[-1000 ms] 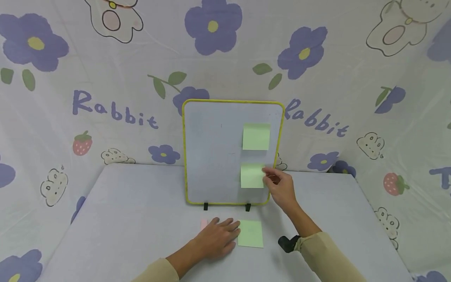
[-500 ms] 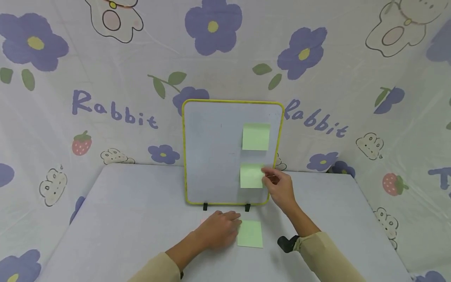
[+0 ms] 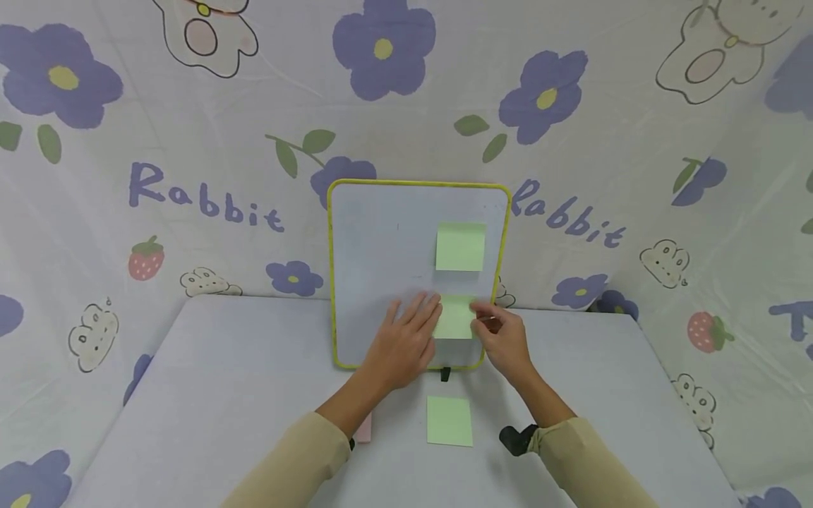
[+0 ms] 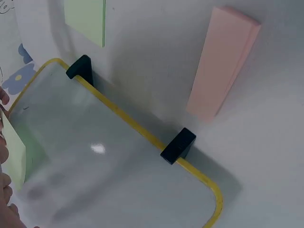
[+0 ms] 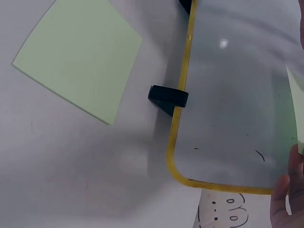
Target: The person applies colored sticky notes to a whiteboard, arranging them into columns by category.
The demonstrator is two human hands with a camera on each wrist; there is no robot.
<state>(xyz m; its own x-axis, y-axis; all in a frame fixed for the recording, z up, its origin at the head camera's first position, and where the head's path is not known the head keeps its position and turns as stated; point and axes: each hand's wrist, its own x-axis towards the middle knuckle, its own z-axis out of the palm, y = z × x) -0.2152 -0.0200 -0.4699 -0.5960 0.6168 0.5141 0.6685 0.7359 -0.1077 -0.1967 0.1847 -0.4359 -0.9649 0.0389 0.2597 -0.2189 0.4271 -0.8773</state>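
Observation:
Against the whiteboard (image 3: 375, 261) with its yellow frame, a lower green sticky note (image 3: 454, 321) stands between both hands. My right hand (image 3: 506, 342) pinches its right edge with thumb and fingertips. With fingers extended, my left hand (image 3: 401, 346) lies over the board, fingertips at the note's left edge. The left wrist view shows the note's bottom standing off the board, with a green reflection below it. Another green sticky note (image 3: 460, 247) is stuck higher up on the right side of the board.
A pad of green sticky notes (image 3: 449, 421) lies on the table before the board. A narrow pink sticky-note pad (image 4: 223, 64) sits to its left, partly behind the left forearm in the head view. Black feet (image 5: 168, 96) support the board; a patterned cloth (image 3: 254, 141) hangs behind.
My left hand has risen from the table beside the green pad to the board, reaching the lower note's left edge. The right hand has stayed at that note's right edge.

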